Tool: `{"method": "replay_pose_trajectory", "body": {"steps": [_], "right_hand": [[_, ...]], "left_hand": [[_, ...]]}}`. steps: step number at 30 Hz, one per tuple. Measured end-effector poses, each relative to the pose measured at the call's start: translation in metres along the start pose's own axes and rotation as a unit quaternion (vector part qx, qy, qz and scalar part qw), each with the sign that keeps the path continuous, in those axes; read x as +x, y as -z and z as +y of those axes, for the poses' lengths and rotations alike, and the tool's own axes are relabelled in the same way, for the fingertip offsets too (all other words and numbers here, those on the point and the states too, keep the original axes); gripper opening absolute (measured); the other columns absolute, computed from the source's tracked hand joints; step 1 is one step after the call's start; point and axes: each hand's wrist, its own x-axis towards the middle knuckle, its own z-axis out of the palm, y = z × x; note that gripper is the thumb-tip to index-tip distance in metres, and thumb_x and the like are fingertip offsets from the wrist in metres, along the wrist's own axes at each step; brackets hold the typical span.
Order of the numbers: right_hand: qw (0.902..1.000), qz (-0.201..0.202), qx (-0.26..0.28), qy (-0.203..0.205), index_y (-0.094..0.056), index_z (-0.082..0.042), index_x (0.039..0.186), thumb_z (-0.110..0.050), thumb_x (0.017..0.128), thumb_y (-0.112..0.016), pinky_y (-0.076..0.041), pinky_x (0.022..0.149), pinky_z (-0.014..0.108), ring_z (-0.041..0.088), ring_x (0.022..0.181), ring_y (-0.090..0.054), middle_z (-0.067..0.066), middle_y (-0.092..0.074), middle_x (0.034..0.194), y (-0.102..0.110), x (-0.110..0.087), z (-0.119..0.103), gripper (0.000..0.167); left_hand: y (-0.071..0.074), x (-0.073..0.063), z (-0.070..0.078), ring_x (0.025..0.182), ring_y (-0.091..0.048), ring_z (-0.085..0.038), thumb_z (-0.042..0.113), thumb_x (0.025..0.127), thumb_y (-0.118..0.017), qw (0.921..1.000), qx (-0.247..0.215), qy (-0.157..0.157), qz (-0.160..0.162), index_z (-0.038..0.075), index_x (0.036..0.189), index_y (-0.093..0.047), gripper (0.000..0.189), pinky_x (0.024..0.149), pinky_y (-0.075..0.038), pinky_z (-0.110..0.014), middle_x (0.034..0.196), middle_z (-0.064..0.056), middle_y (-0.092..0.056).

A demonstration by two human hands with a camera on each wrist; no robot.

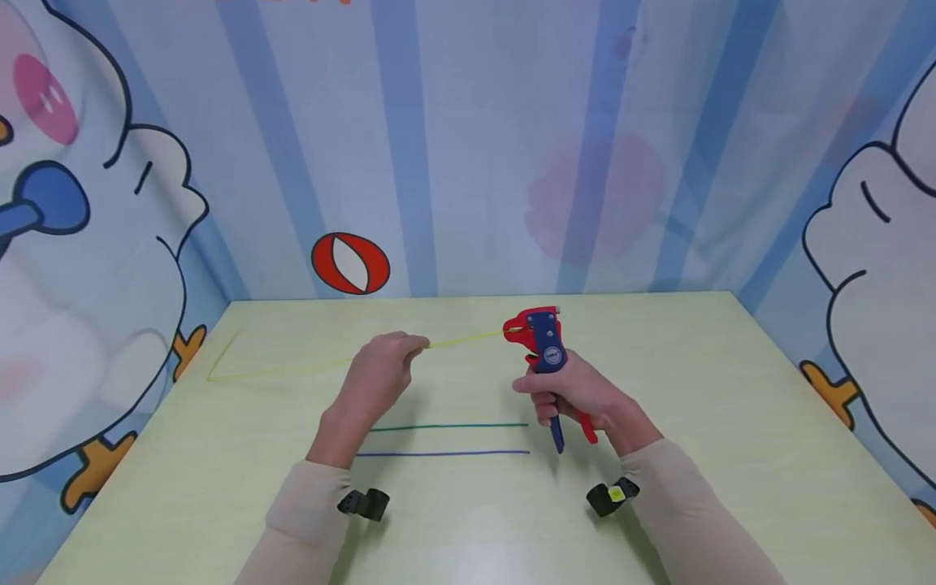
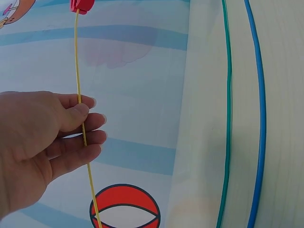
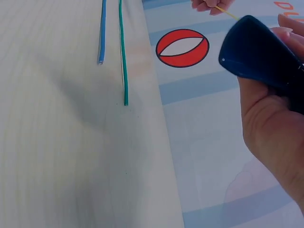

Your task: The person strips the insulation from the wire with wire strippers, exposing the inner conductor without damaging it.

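A yellow wire (image 1: 468,337) runs taut from my left hand (image 1: 383,367) to the red head of a wire stripper (image 1: 544,337). In the left wrist view, the thumb and fingers of that hand pinch the wire (image 2: 77,57). My right hand (image 1: 581,392) grips the wire stripper by its blue and red handles, head upward, above the table. The wire's right end lies in the tool's jaws. Its other end trails left and bends near the table's far left corner. In the right wrist view, the dark blue handle (image 3: 259,52) hides part of the fingers.
A green wire (image 1: 453,426) and a blue wire (image 1: 453,453) lie side by side on the pale wooden table (image 1: 695,366), in front of the hands. Behind the table stands a striped blue backdrop (image 1: 475,162) with printed cartoon figures at both sides.
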Motion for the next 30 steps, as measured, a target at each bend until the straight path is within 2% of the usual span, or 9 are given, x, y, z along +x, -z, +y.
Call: {"method": "replay_pose_trajectory", "body": {"steps": [8, 17, 25, 30], "right_hand": [[0.9999, -0.014, -0.004, -0.001, -0.046, -0.004, 0.084, -0.015, 0.093, -0.07, -0.049, 0.057, 0.032, 0.018, 0.051, -0.046, 0.003, -0.044, 0.06, -0.006, -0.001, -0.006, 0.028], [0.9992, -0.033, -0.02, 0.013, -0.053, -0.003, 0.082, -0.011, 0.094, -0.066, -0.055, 0.061, 0.032, 0.02, 0.056, -0.054, 0.004, -0.053, 0.063, 0.001, -0.003, -0.008, 0.019], [0.9993, -0.035, -0.008, 0.014, -0.053, -0.003, 0.083, -0.009, 0.093, -0.066, -0.055, 0.067, 0.036, 0.023, 0.061, -0.056, 0.005, -0.054, 0.067, 0.0, -0.004, -0.011, 0.017], [0.9988, -0.041, -0.018, 0.018, -0.053, -0.003, 0.085, -0.008, 0.094, -0.064, -0.056, 0.07, 0.039, 0.023, 0.063, -0.057, 0.006, -0.055, 0.069, 0.001, -0.004, -0.011, 0.015]], "left_hand": [[0.002, 0.001, -0.005, 0.097, -0.07, -0.027, -0.005, 0.091, -0.068, 1.0, -0.005, 0.004, 0.005, 0.004, 0.113, -0.074, 0.024, 0.088, -0.057, -0.038, 0.104, -0.011, -0.074], [0.004, 0.001, -0.004, 0.096, -0.07, -0.026, -0.003, 0.092, -0.069, 0.9998, -0.014, 0.011, -0.002, 0.004, 0.114, -0.074, 0.024, 0.088, -0.057, -0.037, 0.103, -0.01, -0.074], [0.004, 0.0, -0.003, 0.094, -0.07, -0.026, -0.003, 0.092, -0.068, 0.9998, -0.021, 0.003, 0.002, 0.004, 0.114, -0.074, 0.023, 0.087, -0.057, -0.037, 0.102, -0.01, -0.074], [0.005, 0.001, -0.002, 0.094, -0.071, -0.026, -0.002, 0.092, -0.068, 0.9998, -0.019, 0.003, 0.004, 0.004, 0.113, -0.075, 0.023, 0.087, -0.057, -0.037, 0.102, -0.01, -0.074]]}}
